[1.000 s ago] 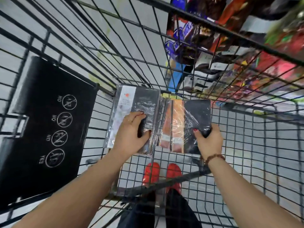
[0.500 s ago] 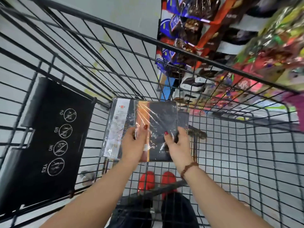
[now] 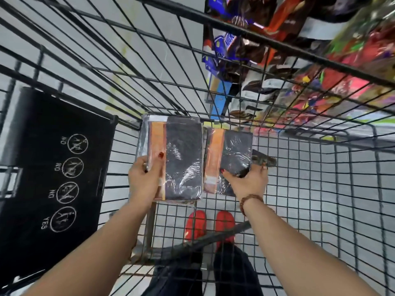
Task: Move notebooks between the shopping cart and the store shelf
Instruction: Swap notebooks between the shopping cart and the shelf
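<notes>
Head view: left hand [image 3: 145, 178] and right hand [image 3: 245, 180] each gripping plastic-wrapped black-and-orange notebooks [image 3: 181, 159], long axes pointing away, lower stack edges perhaps hidden, inside black wire shopping cart [image 3: 320, 189].

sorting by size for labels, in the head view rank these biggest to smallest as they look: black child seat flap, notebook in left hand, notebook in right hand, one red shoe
1. black child seat flap
2. notebook in left hand
3. notebook in right hand, looks smaller, though it may only sit farther away
4. red shoe, far below, so unsure
</notes>
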The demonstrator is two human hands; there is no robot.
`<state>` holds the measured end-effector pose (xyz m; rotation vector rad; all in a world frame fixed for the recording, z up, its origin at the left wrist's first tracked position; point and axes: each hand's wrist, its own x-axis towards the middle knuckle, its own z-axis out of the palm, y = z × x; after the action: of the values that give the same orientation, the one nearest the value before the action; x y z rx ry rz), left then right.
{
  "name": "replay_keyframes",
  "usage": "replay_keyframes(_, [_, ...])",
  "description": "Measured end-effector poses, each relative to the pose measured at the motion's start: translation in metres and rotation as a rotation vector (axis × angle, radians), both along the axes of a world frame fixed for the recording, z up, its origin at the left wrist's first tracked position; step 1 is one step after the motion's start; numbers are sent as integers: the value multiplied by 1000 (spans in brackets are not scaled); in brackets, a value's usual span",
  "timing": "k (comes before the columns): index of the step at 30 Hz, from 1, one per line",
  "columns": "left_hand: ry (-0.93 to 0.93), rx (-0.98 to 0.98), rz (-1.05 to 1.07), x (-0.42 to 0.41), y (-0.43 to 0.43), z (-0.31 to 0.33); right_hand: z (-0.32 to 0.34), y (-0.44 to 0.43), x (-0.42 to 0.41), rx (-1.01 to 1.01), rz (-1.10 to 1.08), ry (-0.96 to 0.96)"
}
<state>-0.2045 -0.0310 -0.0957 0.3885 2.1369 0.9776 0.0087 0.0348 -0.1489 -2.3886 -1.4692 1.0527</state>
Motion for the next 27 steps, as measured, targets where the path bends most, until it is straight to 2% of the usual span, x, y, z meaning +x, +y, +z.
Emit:
replay_keyframes(5, [4,-27,-38,-3,0,-4,-4,1,-3,12,-16,-29])
replay_keyframes(10, [19,-48,-40,-2,1,0,5,-11,-5,94,-85,122])
replay_keyframes(14, [1,-55,-6,1,-5,8,25,-17,8,111,-78,155])
replay_keyframes(18, [-8,-68,-15,8,-17,34,61,-17,29,133,-69,147])
replay_keyframes(22, [-65,-49,-64,16,-28,72,108,-27,55,169,-140,241])
replay_keyframes(27, [-31,52,-142,31,-33,130,180,-50,85,270,-256,402])
